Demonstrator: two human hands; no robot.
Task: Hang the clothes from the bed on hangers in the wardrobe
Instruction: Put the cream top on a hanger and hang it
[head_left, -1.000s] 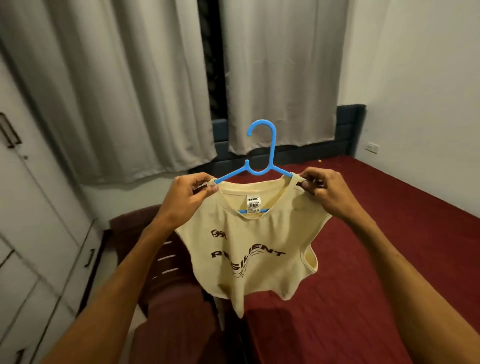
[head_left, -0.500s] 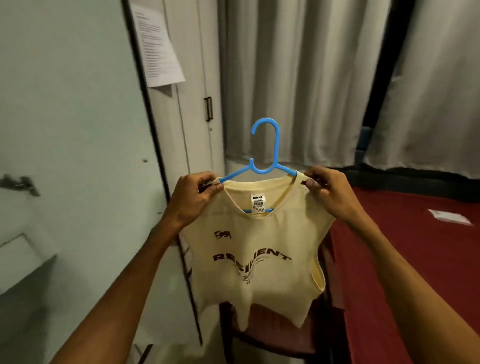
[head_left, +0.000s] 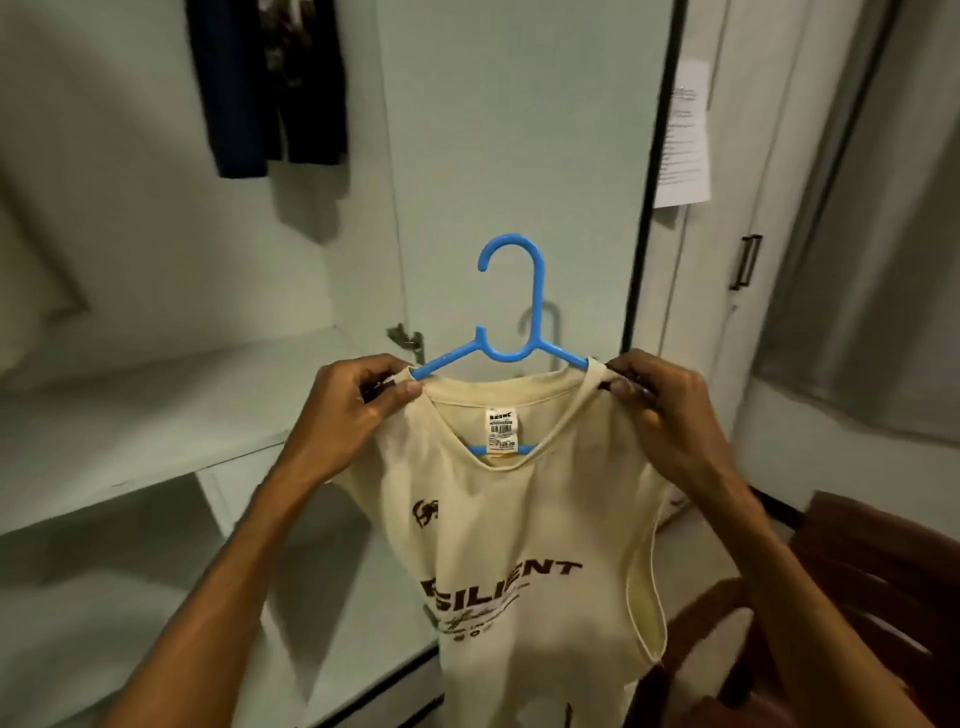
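Centre frame: our left hand (head_left: 349, 410) and right hand (head_left: 670, 415) each pinch a shoulder of the cream sleeveless shirt (head_left: 519, 530), draped on a blue hanger (head_left: 540, 296), before the open wardrobe shelf (head_left: 156, 410).

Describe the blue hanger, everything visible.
The blue hanger looks like moulded plastic: a round hook opening to the left, a straight neck, a small upturned notch beside it, two sloping arms and a lower bar showing through the neckline. It is held upright and roughly level in the air, hooked on nothing, before the open wardrobe. A cream sleeveless shirt hangs on it, covering both arm ends. The left hand and right hand pinch the shirt's shoulders over those ends.
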